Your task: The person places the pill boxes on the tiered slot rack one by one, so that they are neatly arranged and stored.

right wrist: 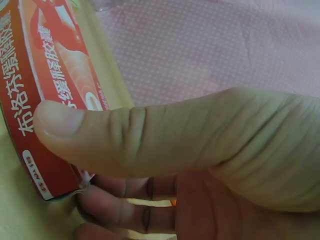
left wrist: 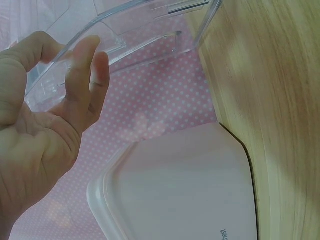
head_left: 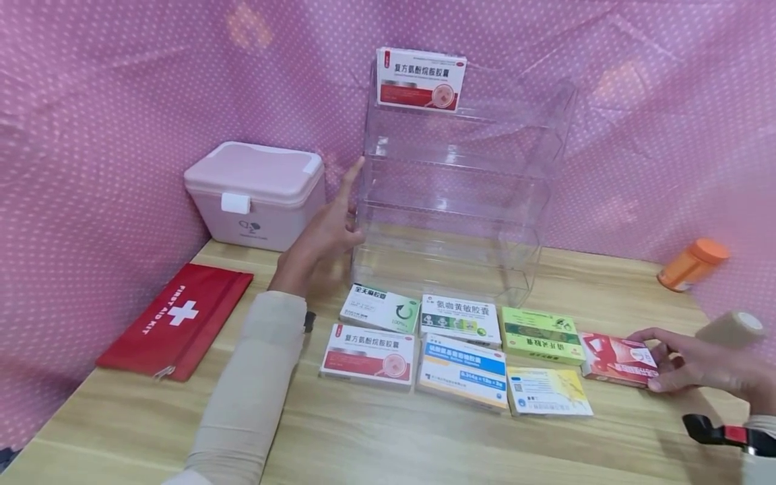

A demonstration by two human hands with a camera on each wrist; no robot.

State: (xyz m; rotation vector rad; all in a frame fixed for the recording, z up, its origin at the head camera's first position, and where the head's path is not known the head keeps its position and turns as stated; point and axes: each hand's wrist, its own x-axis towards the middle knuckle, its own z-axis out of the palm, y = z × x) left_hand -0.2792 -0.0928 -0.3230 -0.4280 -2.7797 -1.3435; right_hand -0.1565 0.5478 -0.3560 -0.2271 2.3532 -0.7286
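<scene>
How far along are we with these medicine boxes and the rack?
Early, it seems. Done: one red-and-white box stands on the top tier of the clear rack. In hand: the right hand grips one end of the red box, while the left hand holds the rack's side. Likely left: six other boxes lying on the table before the rack.

Red first-aid pouch (head_left: 176,322), pink lidded box (head_left: 257,192), orange bottle (head_left: 692,265)

Pink dotted fabric (head_left: 109,87) hangs behind a wooden table (head_left: 388,444).
</scene>
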